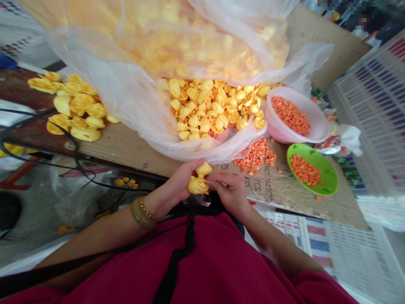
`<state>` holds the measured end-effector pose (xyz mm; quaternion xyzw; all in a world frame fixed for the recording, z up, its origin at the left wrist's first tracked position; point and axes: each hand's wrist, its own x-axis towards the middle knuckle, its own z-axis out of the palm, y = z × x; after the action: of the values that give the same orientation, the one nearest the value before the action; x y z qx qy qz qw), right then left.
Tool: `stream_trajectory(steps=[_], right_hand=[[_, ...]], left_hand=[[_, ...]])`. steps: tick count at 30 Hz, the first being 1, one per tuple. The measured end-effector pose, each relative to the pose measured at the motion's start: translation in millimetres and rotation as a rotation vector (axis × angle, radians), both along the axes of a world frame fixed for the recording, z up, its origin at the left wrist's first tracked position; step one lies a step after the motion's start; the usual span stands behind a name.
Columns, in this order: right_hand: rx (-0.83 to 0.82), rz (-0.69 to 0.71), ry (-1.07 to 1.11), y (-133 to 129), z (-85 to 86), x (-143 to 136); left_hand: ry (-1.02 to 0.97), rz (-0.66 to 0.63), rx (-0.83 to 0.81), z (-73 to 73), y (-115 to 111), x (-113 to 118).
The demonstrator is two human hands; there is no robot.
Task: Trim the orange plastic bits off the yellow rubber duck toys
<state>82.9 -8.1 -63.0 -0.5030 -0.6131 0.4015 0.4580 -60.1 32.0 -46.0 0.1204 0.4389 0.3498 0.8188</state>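
Yellow toy piece (198, 185), two rounded lobes one above the other, sits in the left hand (181, 182) just past the near edge of the desk (126, 145); whether it is one part or two I cannot tell. The left grip is closed around its side, with the palm and fingers hiding that side. At its other edge, the right hand (230, 190) has its thumb and forefinger pressed together, touching the piece; whether they pinch something tiny is hidden. Film blurs much of what lies inside the plastic bag (126, 97), whose top is cut off; yellow shells (205, 105) show clearly at its mouth. Loose orange bits (253, 156) partly cover print on the cardboard, near a pink bowl (321, 122) and a green bowl (330, 179).
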Motion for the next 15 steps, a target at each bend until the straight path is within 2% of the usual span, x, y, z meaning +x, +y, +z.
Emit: stream_trajectory(steps=[4,7,11,15], right_hand=[[0.300,0.110,-0.387,-0.6,2.9,6.6],[0.447,0.195,-0.555,-1.5,6.2,7.9],[0.503,0.305,-0.595,1.3,11.7,10.1],[0.497,0.342,-0.738,5.5,16.6,9.7]], left_hand=[[-0.028,-0.021,0.012,-3.1,-1.7,1.3],[-0.017,-0.024,0.005,-3.6,-0.7,0.4],[-0.006,-0.059,-0.010,-1.4,2.0,-4.2],[0.033,-0.071,0.002,-0.9,4.2,-4.2]])
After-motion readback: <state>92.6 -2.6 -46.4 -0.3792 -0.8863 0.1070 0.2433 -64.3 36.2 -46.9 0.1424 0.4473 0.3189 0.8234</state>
